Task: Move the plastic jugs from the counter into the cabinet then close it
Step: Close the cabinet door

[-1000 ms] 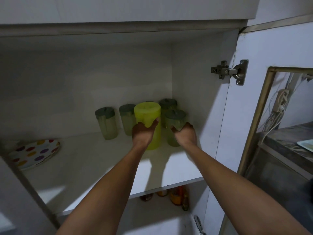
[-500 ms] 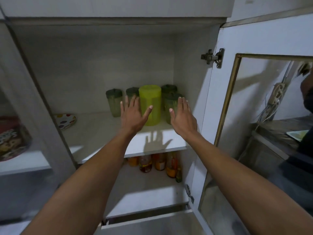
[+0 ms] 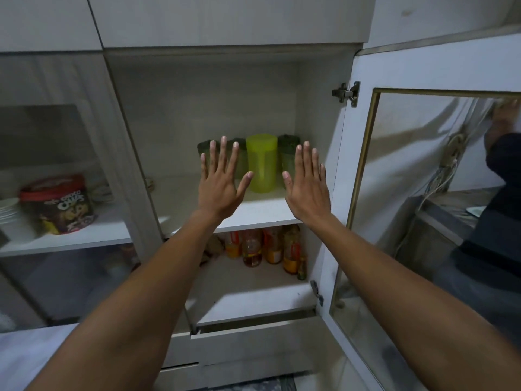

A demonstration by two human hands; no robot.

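Note:
A bright yellow-green plastic jug (image 3: 261, 162) stands upright at the back of the upper cabinet shelf (image 3: 253, 214). Dark green jugs (image 3: 288, 156) flank it, partly hidden behind my fingers. My left hand (image 3: 221, 182) hovers in front of the shelf, fingers spread, holding nothing. My right hand (image 3: 307, 186) is raised beside it, also spread and empty. Both palms face the cabinet, apart from the jugs. The glass-panelled cabinet door (image 3: 394, 193) stands swung out at the right.
Several bottles (image 3: 265, 246) fill the lower shelf. The left cabinet, behind glass, holds a cereal tub (image 3: 60, 204) and stacked plates (image 3: 8, 210). A hinge (image 3: 348, 93) joins the door to the cabinet side. The door's glass shows a person's reflection (image 3: 501, 170) and wiring.
Both hands let go of the jugs and pulled back out of the cabinet with fingers spread. My view has backed away, showing the lower shelf and the left cabinet.

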